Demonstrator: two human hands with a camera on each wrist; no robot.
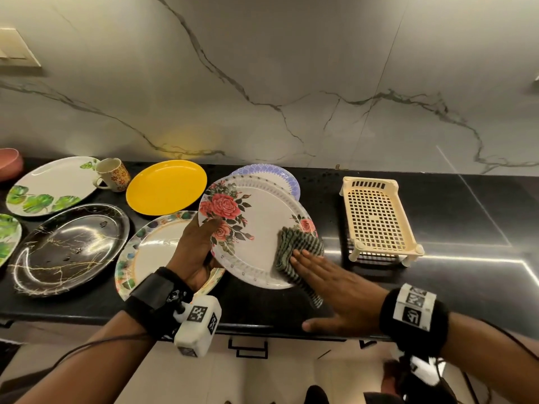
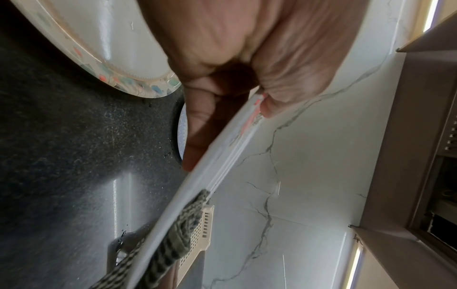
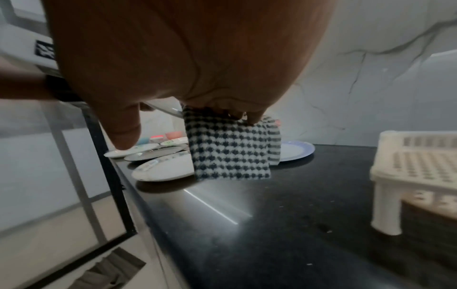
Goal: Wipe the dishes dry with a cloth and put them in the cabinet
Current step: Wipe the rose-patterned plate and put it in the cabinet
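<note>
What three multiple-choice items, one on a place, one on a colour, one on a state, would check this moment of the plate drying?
1. Where does the cream rack stand?
A. On the counter, right of the rose plate
B. Inside a cabinet
C. On the floor

2. What colour is the plain plate near the wall?
A. Red
B. Yellow
C. Blue

3. How is the rose plate placed?
A. Flat on the counter
B. On the rack
C. Tilted, in the grip of the left hand

Key:
1 A, the head view shows it there.
2 B, its whole face is yellow.
3 C, the thumb lies over its rim while the right hand presses the cloth on it.
</note>
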